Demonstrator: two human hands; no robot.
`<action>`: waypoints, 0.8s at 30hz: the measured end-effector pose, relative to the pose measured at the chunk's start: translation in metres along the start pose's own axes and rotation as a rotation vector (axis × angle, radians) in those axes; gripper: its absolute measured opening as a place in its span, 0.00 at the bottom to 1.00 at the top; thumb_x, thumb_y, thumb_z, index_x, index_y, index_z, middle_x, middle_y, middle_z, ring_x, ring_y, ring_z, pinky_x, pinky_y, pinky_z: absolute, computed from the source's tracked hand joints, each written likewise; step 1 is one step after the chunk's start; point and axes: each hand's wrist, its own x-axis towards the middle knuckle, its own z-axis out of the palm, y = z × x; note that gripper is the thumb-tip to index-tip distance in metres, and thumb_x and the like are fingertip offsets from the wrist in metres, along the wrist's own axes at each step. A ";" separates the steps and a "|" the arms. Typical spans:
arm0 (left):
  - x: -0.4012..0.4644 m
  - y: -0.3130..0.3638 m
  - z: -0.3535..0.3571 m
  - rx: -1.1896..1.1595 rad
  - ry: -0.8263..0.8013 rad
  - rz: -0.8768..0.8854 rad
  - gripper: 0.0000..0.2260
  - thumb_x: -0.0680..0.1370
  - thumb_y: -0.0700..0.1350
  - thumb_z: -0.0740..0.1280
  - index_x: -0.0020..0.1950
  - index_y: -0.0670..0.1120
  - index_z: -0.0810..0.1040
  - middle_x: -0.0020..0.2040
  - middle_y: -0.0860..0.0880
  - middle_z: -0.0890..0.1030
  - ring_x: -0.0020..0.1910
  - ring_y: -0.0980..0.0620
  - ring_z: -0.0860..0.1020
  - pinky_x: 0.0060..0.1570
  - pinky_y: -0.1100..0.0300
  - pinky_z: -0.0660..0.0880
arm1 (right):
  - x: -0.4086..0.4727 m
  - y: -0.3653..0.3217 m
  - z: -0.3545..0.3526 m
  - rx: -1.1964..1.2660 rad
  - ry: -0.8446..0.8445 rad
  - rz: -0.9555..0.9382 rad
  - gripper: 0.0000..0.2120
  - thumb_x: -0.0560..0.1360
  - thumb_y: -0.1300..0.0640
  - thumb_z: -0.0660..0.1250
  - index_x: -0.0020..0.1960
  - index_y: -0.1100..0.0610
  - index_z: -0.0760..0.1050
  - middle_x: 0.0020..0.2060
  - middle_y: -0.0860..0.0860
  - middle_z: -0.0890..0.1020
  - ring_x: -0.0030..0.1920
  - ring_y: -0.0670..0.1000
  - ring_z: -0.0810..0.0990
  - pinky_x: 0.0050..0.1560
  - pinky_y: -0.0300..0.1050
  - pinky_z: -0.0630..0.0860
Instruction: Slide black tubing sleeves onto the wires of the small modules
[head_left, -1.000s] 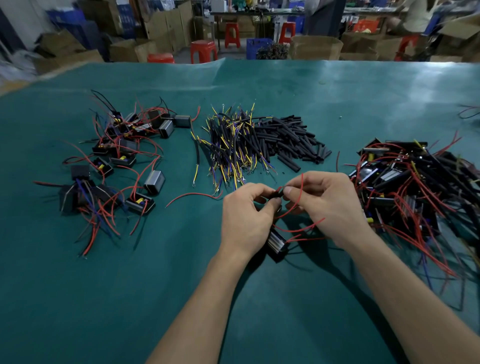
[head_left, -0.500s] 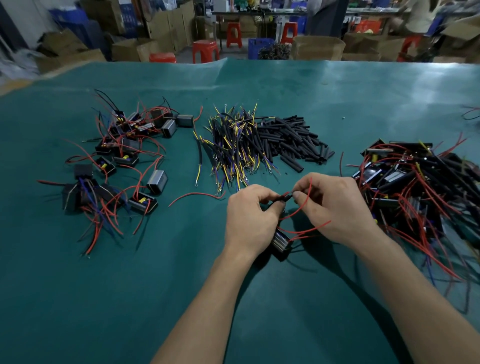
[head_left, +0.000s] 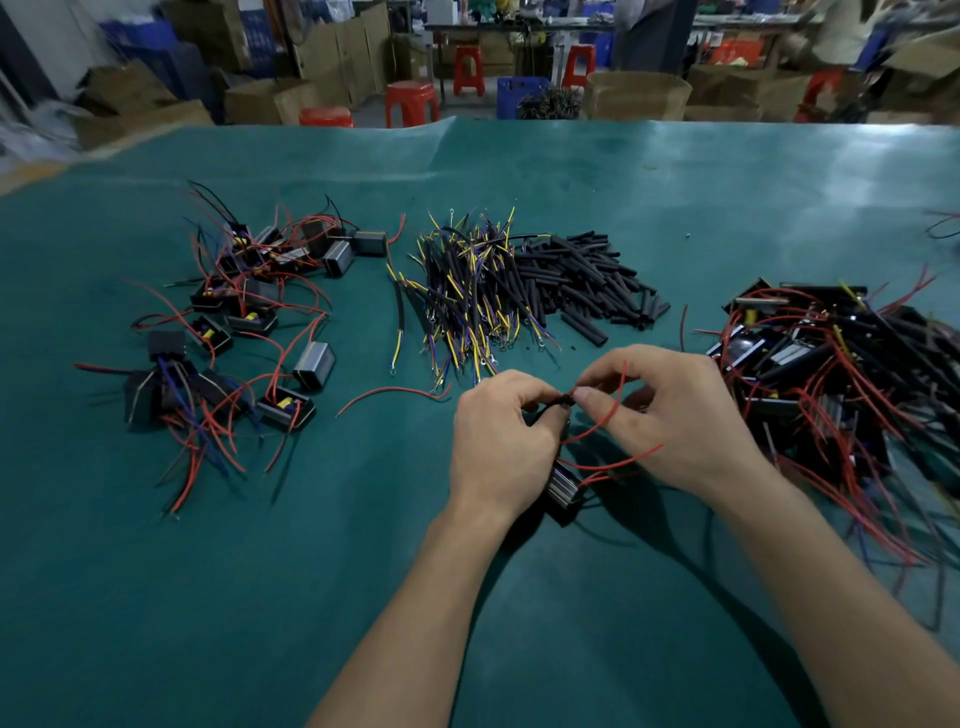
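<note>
Green matting (head_left: 519, 597) covered the tabletop, with boxes and red stools beyond its far edge. Near the middle, the left hand (head_left: 498, 436) pinched a black sleeve (head_left: 558, 401), while the right hand (head_left: 675, 415) pinched a red wire (head_left: 605, 421) at the sleeve's mouth. That wire's module (head_left: 563, 488) lay just under the left wrist. Loose sleeves (head_left: 587, 280) were piled toward the far edge; modules lay in a heap (head_left: 831, 364) at the right edge and another (head_left: 234, 322) toward the left. Feeding would likely go best with the wire gripped close to its tip, kept straight, and the sleeve held steady.
</note>
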 end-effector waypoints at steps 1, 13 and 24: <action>0.000 0.000 0.000 0.001 0.002 0.004 0.03 0.70 0.43 0.72 0.40 0.46 0.86 0.39 0.53 0.84 0.40 0.55 0.80 0.44 0.54 0.78 | -0.001 0.000 0.002 0.011 -0.002 -0.007 0.02 0.73 0.54 0.75 0.43 0.48 0.83 0.37 0.43 0.83 0.36 0.39 0.80 0.38 0.35 0.74; 0.000 0.001 -0.001 0.047 -0.012 0.001 0.06 0.70 0.46 0.71 0.41 0.47 0.86 0.39 0.51 0.85 0.44 0.48 0.80 0.47 0.50 0.76 | -0.002 -0.013 -0.006 -0.342 -0.106 -0.164 0.03 0.77 0.60 0.69 0.44 0.57 0.76 0.45 0.51 0.79 0.44 0.56 0.76 0.43 0.54 0.77; -0.004 0.001 -0.001 -0.012 -0.110 -0.110 0.07 0.70 0.48 0.71 0.45 0.49 0.87 0.40 0.50 0.86 0.42 0.48 0.83 0.45 0.51 0.79 | 0.003 -0.029 -0.020 -0.436 -0.278 -0.070 0.05 0.76 0.61 0.69 0.43 0.54 0.77 0.54 0.48 0.78 0.55 0.56 0.73 0.57 0.52 0.72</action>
